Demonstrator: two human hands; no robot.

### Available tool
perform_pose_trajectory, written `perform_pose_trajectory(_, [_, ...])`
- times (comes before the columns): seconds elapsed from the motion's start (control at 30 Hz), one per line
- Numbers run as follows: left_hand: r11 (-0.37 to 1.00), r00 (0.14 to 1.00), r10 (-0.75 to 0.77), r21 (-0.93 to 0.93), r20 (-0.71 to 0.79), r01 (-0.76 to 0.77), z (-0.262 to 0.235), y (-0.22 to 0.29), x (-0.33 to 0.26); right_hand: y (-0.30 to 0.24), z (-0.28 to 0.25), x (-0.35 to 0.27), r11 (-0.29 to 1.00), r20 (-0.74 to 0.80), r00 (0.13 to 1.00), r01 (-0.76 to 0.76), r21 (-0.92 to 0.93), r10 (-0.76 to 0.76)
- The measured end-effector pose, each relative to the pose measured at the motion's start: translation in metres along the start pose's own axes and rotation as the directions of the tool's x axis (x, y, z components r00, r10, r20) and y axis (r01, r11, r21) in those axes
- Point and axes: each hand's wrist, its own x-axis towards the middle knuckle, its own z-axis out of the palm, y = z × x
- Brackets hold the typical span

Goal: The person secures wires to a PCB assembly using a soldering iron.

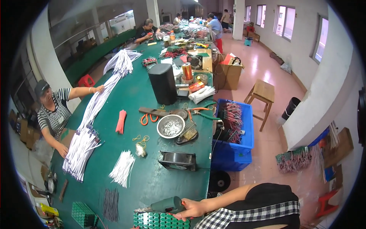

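From the lower right my right hand (190, 209) reaches over the table's edge, its fingers closed round the grip of a green gun-shaped tool (167, 205). The tool points left, and its narrow metal tip is above a block of green cup-like cells (162, 221), cut off by the lower edge of the picture. White spots show in some cells at its left side. My left hand does not show. Left of the block lie a bundle of thin dark wires (111, 205) and a second green block (84, 214).
On the green table stand a fan (177, 160), a metal bowl of silvery bits (170, 126) and a black bin (162, 84). White wires (122, 168) lie nearby. Across the table, a co-worker (57, 110) handles a long white wire bundle (82, 152). A blue crate (247, 126) stands at right.
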Motion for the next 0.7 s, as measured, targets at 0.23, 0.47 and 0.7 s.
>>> perform_pose_trajectory(0.23, [0.999, 0.987, 0.036, 0.034, 0.154, -0.042, -0.012, -0.028, 0.001, -0.015, 0.006, -0.014, 0.997, -0.167, 0.983, 0.066, -0.051, -0.074])
perform_pose_trajectory(0.47, [1.0, 0.995, -0.006, 0.026, 0.095, 0.004, -0.058, -0.051, 0.021, -0.028, -0.005, -0.035, 0.998, -0.121, 0.991, 0.046, -0.038, -0.051])
perform_pose_trajectory(0.7, [0.983, 0.96, -0.026, -0.183, -0.278, -0.026, -0.05, -0.048, -0.004, -0.017, 0.007, -0.03, 0.997, -0.202, 0.977, 0.079, 0.025, -0.072])
